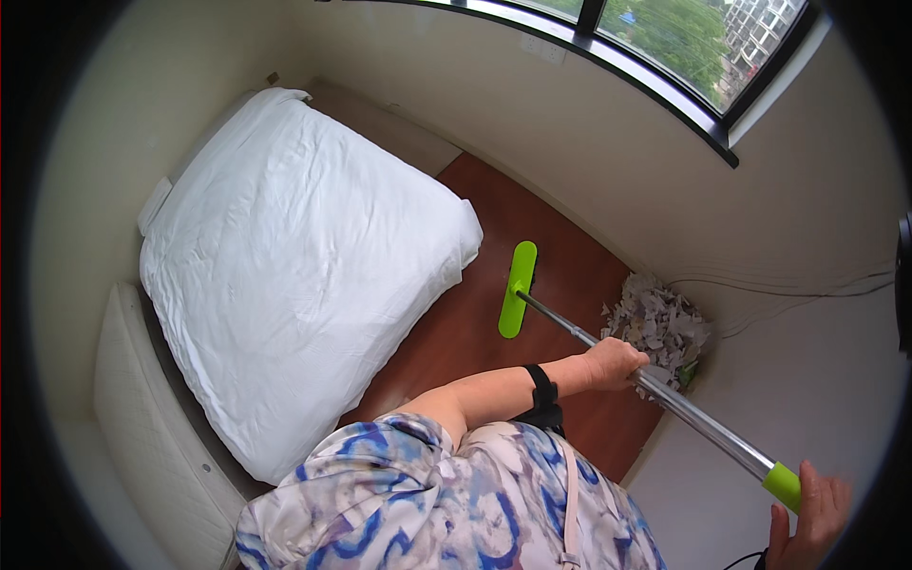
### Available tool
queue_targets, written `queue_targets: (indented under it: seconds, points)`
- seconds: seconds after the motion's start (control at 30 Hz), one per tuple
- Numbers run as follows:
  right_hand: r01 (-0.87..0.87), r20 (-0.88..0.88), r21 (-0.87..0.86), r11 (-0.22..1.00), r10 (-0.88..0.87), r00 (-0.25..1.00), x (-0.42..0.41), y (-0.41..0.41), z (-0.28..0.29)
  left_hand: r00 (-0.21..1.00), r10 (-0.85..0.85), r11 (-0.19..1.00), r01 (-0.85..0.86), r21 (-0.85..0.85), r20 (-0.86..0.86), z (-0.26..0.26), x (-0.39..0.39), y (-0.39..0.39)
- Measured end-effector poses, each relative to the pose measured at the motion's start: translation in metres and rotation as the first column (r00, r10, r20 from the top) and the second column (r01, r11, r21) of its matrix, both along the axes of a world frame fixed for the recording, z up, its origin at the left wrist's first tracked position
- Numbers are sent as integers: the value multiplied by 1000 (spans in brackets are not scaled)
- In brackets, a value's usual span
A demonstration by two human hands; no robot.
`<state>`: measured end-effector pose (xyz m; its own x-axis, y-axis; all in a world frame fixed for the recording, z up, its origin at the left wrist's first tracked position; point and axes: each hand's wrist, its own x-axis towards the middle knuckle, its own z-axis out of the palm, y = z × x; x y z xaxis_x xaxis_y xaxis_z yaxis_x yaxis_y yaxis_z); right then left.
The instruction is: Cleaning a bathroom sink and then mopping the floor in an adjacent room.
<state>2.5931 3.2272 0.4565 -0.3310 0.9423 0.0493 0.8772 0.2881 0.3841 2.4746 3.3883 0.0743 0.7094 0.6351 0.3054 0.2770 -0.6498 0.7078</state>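
My left hand [614,363] grips the metal pole [702,422] of a push broom partway along its length. At the pole's upper end, my right hand [812,506] is around the green grip [782,486], its thumb on one side and its fingers on the other; the fingers are slightly blurred. The broom's long green head [519,288], with dark bristles along one edge, rests on the reddish-brown floor [484,342]. Beyond my left hand, a heap of torn paper scraps [659,320] lies in the corner, partly hidden by the hand and pole.
A bed [306,271] under a white cover stands to the left of the broom head. A pale quilted panel [153,420] leans beside it. Loose cables [776,288] run along the wall [798,370] above the scraps. A black-framed window [662,57] is at upper right.
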Motion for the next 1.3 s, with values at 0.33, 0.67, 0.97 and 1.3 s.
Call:
queue_targets:
  seconds: [0.33,0.67,0.97,1.3]
  points:
    - [-273,-23,175,946,281,959,68,202,-21,969,226,971,-217,96,-99,7,16,173]
    - [-490,-33,197,849,505,862,68,387,-15,812,583,791,-574,211,23,20,-23,318]
    - [-573,-33,101,813,578,815,-26,534,-38,746,666,742,-659,125,-24,-7,-122,437]
    - [-562,-45,-141,815,562,826,-107,646,-51,682,725,689,-721,-74,100,-34,-190,526]
